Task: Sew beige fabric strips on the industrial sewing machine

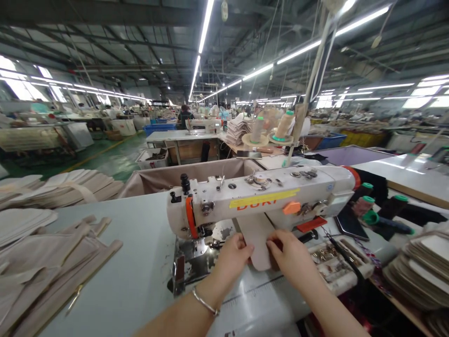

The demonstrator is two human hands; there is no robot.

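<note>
A white sewing machine point(217, 201) with orange trim stands across the table in front of me. Under its arm lies a flat beige fabric panel point(261, 252) with a rounded near end. My left hand point(234, 255) pinches the panel's left edge between thumb and fingers. On the opposite edge, my right hand point(286, 250) has its fingers closed on the same panel. The needle area and steel plate point(196, 250) sit left of both hands, apart from the panel. The panel's far end is hidden behind the machine arm.
Stacked beige pieces point(45, 267) cover the table's left side, with small scissors point(74, 297) beside them. To the right are a parts tray point(340, 264), a phone point(351, 224), thread cones point(365, 206) and a tall stack of panels point(421, 267). A fabric-lined bin point(157, 180) stands behind the machine.
</note>
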